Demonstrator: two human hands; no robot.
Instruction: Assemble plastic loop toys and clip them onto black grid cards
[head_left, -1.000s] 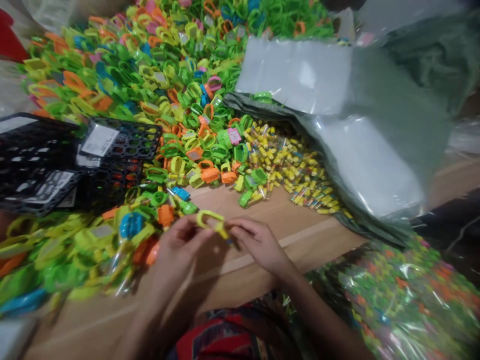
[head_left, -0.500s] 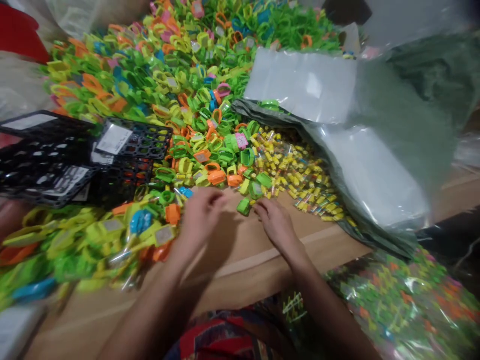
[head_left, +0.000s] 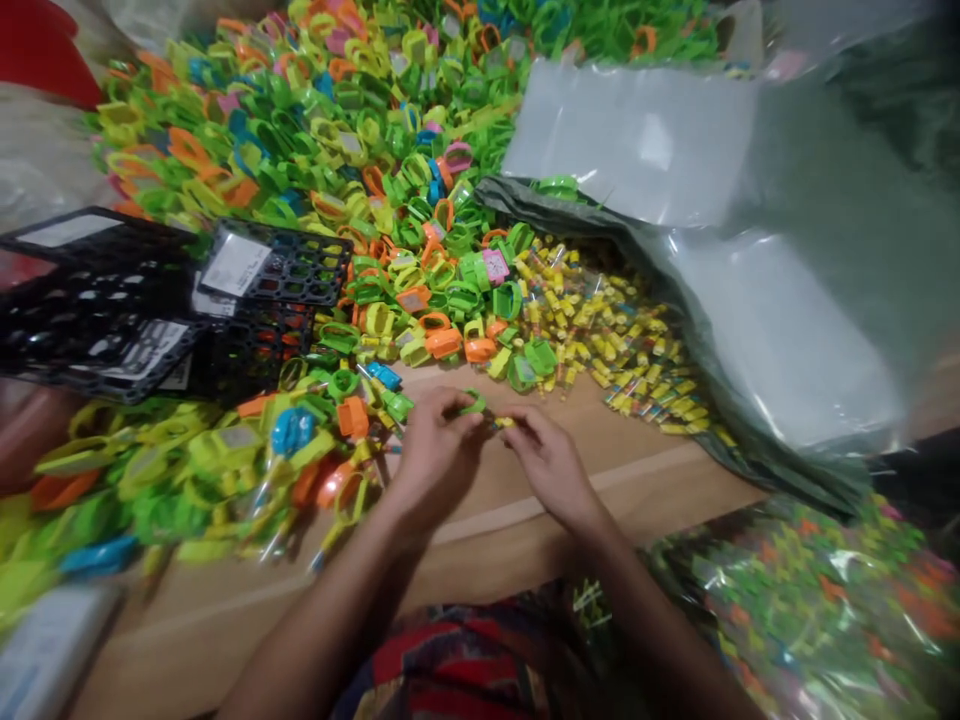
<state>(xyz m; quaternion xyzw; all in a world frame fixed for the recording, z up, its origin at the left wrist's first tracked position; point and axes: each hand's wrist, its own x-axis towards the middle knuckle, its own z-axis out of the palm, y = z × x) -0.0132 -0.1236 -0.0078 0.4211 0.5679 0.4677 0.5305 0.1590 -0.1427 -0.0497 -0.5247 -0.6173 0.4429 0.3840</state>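
Observation:
My left hand (head_left: 435, 445) is closed on a green plastic toy watch (head_left: 473, 402), held just above the table. Close beside it, my right hand (head_left: 547, 455) pinches a small yellow-capped tube (head_left: 504, 422), its end turned toward the watch. Whether the two pieces touch is hidden by my fingers. Beyond my hands lies a big heap of toy watches (head_left: 420, 270) in green, yellow, orange, blue and pink. To the right is a pile of clear tubes with yellow caps (head_left: 630, 340). Watches with tubes attached (head_left: 225, 460) lie to my left.
Black perforated trays (head_left: 274, 262) with white labels are stacked on the left. A dark green bag (head_left: 825, 260) with clear plastic packets (head_left: 637, 150) borders the tube pile. Below the wooden table's (head_left: 480, 540) edge, a clear bag of watches (head_left: 840, 600) stands at right.
My left hand has come right from the finished-looking watches and now grips the green watch, which lay on the table near my right hand. The right hand has lifted a yellow-capped tube.

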